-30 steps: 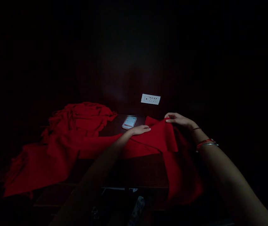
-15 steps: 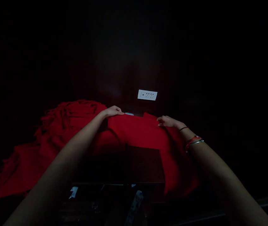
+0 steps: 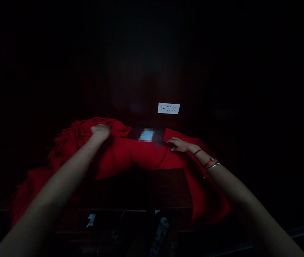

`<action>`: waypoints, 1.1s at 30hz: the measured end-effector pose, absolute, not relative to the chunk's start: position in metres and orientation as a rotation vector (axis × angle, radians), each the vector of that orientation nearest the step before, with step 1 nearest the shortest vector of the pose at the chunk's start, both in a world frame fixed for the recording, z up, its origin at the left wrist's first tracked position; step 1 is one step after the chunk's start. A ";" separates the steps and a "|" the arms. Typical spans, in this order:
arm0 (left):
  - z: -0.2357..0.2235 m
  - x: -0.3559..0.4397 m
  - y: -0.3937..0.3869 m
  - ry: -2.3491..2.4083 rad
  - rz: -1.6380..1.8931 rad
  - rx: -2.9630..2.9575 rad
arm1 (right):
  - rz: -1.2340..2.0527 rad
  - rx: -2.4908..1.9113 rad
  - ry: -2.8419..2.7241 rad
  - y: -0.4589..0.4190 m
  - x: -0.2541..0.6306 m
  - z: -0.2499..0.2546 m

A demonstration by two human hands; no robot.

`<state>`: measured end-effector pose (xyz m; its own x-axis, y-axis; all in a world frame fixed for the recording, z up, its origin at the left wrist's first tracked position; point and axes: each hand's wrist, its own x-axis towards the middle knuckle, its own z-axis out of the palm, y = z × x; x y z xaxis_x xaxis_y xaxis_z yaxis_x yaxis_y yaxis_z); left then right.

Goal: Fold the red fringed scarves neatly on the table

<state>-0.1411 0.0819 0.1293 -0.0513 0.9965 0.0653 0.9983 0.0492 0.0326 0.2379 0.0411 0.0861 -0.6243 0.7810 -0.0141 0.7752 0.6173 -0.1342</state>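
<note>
A long red fringed shawl (image 3: 146, 155) lies across the dark wooden table, bunched at the left and hanging over the front edge at the right. At the heaped left part, my left hand (image 3: 101, 132) is closed on the red cloth; its fingertips are partly hidden. My right hand (image 3: 180, 144), with a bracelet and bands on the wrist, rests on the right part of the shawl with its fingers apart. Between my hands, a bright blurred rectangle (image 3: 147, 135) lies on the table behind the cloth.
A white socket plate (image 3: 168, 108) is on the dark wall behind the table (image 3: 157, 189). Below the front edge are a pale scrap (image 3: 90, 220) and a light patterned strip (image 3: 159, 233). The surroundings are very dark.
My left hand has moved left, drawing the cloth with it. My right hand has come slightly nearer and its fingers have spread. The bright rectangle behind the cloth is now uncovered.
</note>
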 end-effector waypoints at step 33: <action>-0.003 -0.002 0.020 -1.679 -0.071 -2.796 | 0.220 -1.777 -2.646 -0.016 0.195 0.009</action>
<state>-0.0017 0.0200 -0.0030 0.4713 0.8816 -0.0249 0.8764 -0.4650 0.1254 0.1953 -0.0157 0.0088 -0.3800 0.9171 -0.1208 0.9244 0.3719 -0.0845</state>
